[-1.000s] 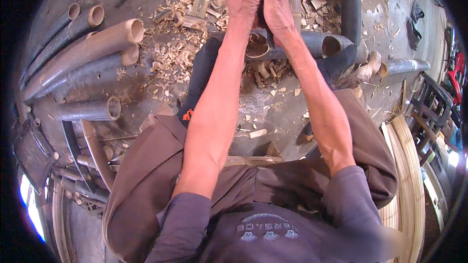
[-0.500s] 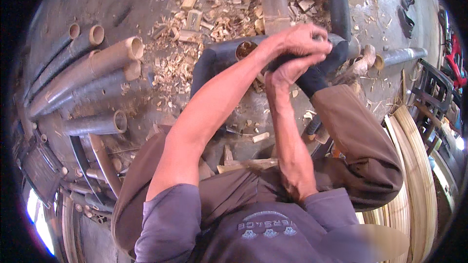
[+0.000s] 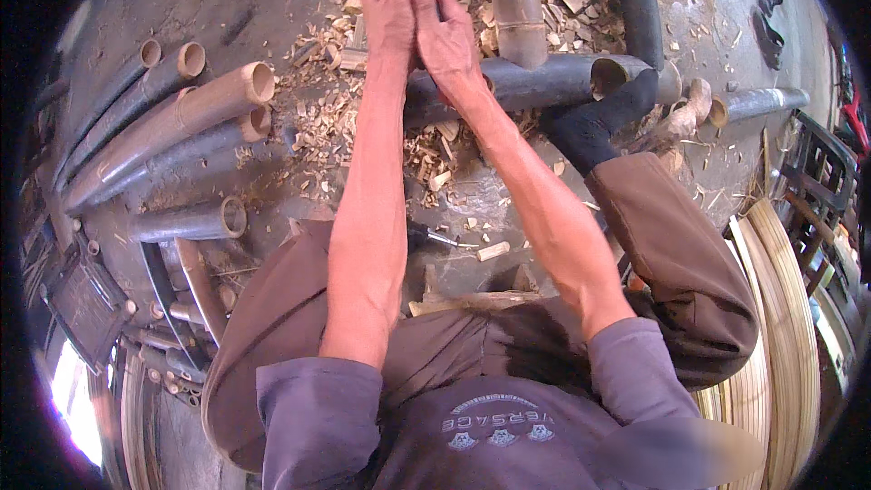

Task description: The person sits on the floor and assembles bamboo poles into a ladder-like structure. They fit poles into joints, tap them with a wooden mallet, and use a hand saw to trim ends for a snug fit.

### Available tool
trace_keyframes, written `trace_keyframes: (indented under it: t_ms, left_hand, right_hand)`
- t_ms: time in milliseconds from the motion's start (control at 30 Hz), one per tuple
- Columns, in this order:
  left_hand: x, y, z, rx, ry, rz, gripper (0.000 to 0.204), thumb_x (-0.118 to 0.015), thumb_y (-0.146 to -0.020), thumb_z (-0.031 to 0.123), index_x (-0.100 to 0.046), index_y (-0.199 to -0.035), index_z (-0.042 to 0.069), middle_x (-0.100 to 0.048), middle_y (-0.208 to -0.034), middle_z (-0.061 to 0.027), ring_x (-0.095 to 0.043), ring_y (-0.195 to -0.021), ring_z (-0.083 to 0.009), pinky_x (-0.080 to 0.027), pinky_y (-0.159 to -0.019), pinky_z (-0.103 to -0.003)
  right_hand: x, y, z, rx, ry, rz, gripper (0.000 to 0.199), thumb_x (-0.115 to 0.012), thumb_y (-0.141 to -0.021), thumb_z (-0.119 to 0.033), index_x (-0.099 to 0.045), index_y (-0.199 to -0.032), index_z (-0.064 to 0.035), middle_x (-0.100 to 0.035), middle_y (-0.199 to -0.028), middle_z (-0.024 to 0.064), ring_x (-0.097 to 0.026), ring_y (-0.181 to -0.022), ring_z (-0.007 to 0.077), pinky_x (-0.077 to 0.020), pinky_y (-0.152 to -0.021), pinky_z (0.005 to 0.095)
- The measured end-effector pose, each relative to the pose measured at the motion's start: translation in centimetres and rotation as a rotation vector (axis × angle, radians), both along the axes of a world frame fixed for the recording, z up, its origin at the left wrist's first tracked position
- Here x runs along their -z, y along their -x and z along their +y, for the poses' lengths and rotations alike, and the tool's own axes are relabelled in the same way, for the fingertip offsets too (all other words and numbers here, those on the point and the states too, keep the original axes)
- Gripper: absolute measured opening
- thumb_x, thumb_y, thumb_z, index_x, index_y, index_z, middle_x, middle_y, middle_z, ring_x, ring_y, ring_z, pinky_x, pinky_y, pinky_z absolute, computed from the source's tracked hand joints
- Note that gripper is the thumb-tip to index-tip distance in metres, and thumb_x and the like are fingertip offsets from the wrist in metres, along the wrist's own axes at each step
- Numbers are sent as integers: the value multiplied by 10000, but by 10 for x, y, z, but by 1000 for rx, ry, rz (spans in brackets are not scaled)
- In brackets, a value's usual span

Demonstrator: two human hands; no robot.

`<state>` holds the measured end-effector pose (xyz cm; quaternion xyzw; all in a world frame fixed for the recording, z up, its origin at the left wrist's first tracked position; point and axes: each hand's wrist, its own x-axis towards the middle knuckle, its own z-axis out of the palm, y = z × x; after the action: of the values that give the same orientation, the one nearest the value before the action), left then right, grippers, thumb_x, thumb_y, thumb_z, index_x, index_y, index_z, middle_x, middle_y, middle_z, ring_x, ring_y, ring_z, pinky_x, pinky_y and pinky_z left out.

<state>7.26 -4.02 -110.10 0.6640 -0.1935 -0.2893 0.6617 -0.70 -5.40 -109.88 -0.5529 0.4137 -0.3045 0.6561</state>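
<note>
My left hand point(image 3: 390, 14) and my right hand point(image 3: 445, 32) are pressed together beyond the left part of a dark bamboo pole point(image 3: 535, 82). Both look closed, with the fingers curled away from view. A dark gap shows by the right thumb, but whatever they hold is hidden. Cut openings show in the dark pole, and a brown bamboo pole point(image 3: 514, 0) meets it from the far side. My right foot, in a dark sock point(image 3: 603, 118), rests against the dark pole near its right end.
Wood chips point(image 3: 331, 132) litter the floor around the hands. Several cut bamboo poles point(image 3: 181, 122) lie at left, with a short bamboo piece point(image 3: 195, 220) nearer. A slim metal tool point(image 3: 445, 238) lies between my legs. Pale split strips point(image 3: 780, 308) are stacked at right.
Both hands have swung left and farther away, from above the right part of the dark pole. My arms are straighter. The pole's cut opening near my right foot now shows.
</note>
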Motion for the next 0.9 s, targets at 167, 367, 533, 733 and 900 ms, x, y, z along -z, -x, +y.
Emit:
trace_keyframes:
  t_ms: [167, 367, 533, 733, 900]
  left_hand:
    - [-7, 10, 58, -396, 24, -119, 288, -503, -956, 234, -661, -927, -5, -627, -927, -76, -570, -867, -189, -465, -802, -327]
    - [27, 70, 106, -849, 104, 84, 377, -466, -988, 340, -596, -1010, -13, -582, -1005, -112, -569, -987, -222, -469, -898, -364]
    - [-9, 36, 23, -483, 179, 37, 221, -553, -971, 233, -583, -966, 13, -589, -918, -57, -546, -871, -153, -457, -826, -296]
    - [53, 51, 4, 337, 2, 121, 257, -597, -919, 260, -683, -923, 17, -684, -837, -108, -622, -819, -175, -506, -802, -329]
    - [-77, 63, 0, 497, 24, 122, 344, -594, -917, 336, -678, -927, 2, -688, -858, -114, -642, -845, -229, -505, -811, -359]
  right_hand:
    - [-9, 1, 20, -448, -62, -3, 603, -578, -956, -497, -522, -1392, -84, -661, -1208, 137, -601, -1111, 195, -457, -969, 308]
    - [-18, 20, 22, -1056, 60, 285, 533, -537, -999, -378, -506, -1391, -18, -604, -1325, 150, -552, -1215, 218, -404, -1067, 337]
    - [-9, 16, -30, -601, 107, 170, 526, -515, -1003, -421, -532, -1377, -52, -609, -1323, 136, -558, -1214, 205, -432, -1027, 320]
    - [2, 53, 14, 153, -580, 184, 612, -386, -1026, -512, -469, -1413, -45, -545, -1353, 111, -525, -1234, 206, -403, -1035, 327]
    - [-161, 70, 48, 278, -591, 351, 664, -294, -1008, -626, -554, -1271, -75, -638, -1062, 66, -628, -944, 146, -507, -746, 308]
